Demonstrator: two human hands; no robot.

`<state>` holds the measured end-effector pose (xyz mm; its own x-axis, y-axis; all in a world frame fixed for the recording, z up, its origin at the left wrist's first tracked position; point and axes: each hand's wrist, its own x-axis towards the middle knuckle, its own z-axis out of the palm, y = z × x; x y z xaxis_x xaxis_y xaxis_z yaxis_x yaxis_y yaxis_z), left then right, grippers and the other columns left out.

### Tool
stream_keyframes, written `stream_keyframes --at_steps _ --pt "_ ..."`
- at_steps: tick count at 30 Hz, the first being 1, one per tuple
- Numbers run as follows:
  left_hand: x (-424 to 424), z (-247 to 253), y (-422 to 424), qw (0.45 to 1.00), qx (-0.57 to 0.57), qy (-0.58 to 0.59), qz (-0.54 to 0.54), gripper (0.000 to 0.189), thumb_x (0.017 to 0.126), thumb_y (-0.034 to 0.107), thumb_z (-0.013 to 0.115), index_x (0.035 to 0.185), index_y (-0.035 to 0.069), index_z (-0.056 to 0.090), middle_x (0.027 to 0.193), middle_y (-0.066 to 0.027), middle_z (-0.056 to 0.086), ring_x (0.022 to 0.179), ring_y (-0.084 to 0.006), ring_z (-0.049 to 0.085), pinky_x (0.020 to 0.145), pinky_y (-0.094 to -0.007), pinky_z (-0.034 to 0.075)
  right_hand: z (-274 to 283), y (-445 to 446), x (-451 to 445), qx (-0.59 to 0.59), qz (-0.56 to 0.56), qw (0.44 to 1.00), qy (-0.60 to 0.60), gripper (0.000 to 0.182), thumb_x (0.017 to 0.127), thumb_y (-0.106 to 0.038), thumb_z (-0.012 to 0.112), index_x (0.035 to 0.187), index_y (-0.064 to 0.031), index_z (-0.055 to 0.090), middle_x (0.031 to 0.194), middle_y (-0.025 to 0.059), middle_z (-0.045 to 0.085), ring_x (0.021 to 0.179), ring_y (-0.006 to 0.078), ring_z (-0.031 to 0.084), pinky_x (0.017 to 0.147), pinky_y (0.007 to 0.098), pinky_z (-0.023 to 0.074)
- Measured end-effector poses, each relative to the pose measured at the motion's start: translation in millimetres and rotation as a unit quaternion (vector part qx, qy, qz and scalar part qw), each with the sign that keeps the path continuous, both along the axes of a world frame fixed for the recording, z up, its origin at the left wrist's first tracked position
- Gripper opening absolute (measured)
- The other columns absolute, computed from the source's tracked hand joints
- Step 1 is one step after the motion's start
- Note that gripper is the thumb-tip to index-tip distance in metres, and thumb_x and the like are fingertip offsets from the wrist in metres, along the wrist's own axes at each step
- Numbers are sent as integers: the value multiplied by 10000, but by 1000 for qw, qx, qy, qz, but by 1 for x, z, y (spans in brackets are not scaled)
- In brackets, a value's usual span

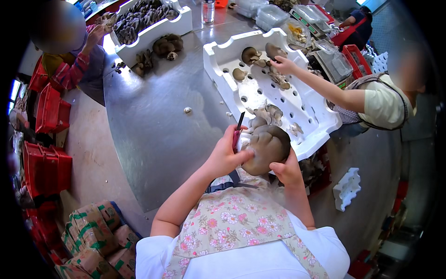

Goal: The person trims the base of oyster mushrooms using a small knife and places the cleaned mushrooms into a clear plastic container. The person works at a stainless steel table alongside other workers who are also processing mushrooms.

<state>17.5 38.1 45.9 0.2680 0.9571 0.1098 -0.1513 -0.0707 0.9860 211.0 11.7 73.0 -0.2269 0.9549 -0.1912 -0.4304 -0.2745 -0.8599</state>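
Between my two hands is a large cluster of grey-brown oyster mushrooms [268, 146], held over the near edge of the steel table [163, 139]. My left hand [231, 148] grips its pale stem side with the thumb on the caps. That same hand also holds a knife [238, 130] with a dark blade and a pinkish-red handle, blade pointing up and away. Around the cluster's right side, my right hand [290, 167] has its thumb in front and its fingers partly hidden behind the caps. Just beyond lies a white foam tray [223, 75] with several loose oyster mushrooms [273, 113].
A co-worker's hand [284, 65] reaches into the tray from the right. Another foam box [155, 29] full of dark mushrooms stands at the far left, near a second person. Clear plastic punnets [271, 16] and scales [327, 64] lie beyond. Cartons [92, 230] are stacked lower left.
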Motion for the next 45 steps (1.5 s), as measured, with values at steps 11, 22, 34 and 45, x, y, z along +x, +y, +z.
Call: stream_keyframes --at_steps 11,22,34,45 --pt "-6 13 -3 995 -86 0 -41 484 838 50 619 1262 65 387 952 -23 548 744 -66 528 639 -226 459 0 -2 2 15 -9 1000 -13 833 593 -92 807 1322 5 414 1252 100 524 1159 200 512 1007 360 405" --pt "-4 14 1 967 -184 -144 99 390 867 56 608 1226 56 457 1011 -14 583 510 -3 418 450 -165 317 -12 -6 17 46 -34 997 56 869 600 -91 829 1341 11 388 1277 109 506 1190 218 498 1027 372 389" --pt "58 -2 45 987 -159 -36 2 327 916 250 610 1148 20 604 831 2 621 790 -30 538 699 -167 414 -15 7 32 30 -99 989 101 722 742 -45 700 1367 -21 338 1293 112 482 1189 233 507 976 385 461" --pt "130 -6 105 960 113 241 -85 412 771 370 752 976 52 589 881 -53 604 724 -126 555 632 -289 454 -24 -2 88 35 -285 957 32 555 835 -53 622 1339 -60 389 1285 107 495 1178 264 510 962 458 468"
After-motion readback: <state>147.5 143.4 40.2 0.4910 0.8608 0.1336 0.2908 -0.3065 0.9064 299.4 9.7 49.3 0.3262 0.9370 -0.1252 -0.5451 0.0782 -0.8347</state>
